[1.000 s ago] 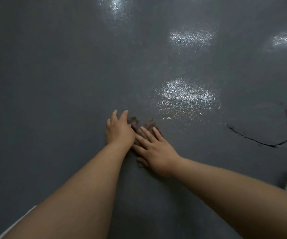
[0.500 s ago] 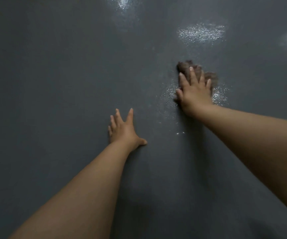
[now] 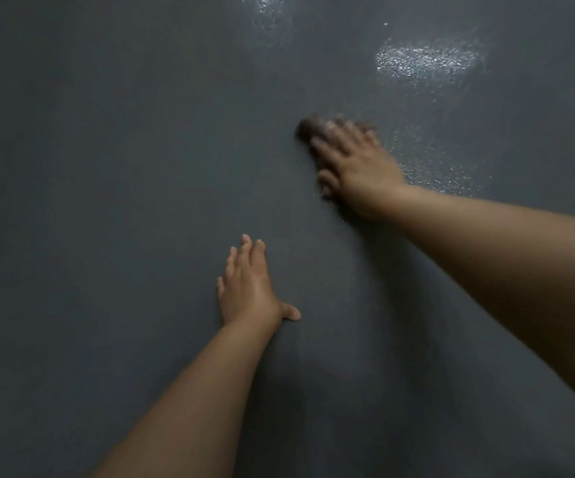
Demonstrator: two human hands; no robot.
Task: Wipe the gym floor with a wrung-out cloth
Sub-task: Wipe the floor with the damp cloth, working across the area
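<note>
Head view: blurred right hand (image 3: 355, 163), fingers (image 3: 339, 138) straight, hides most of cloth (image 3: 308, 127); left hand (image 3: 248, 288) flat on floor (image 3: 106, 201).

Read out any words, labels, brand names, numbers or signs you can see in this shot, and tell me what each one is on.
None: no text, number, logo or sign shows anywhere.
Gym floor: plain dark grey, only light glare and a wet sheen, no markings.
Cloth: dark and motion-blurred under the right hand; no tag or print can be made out.
Left hand: bare, flat on the floor, nothing written on it.
</note>
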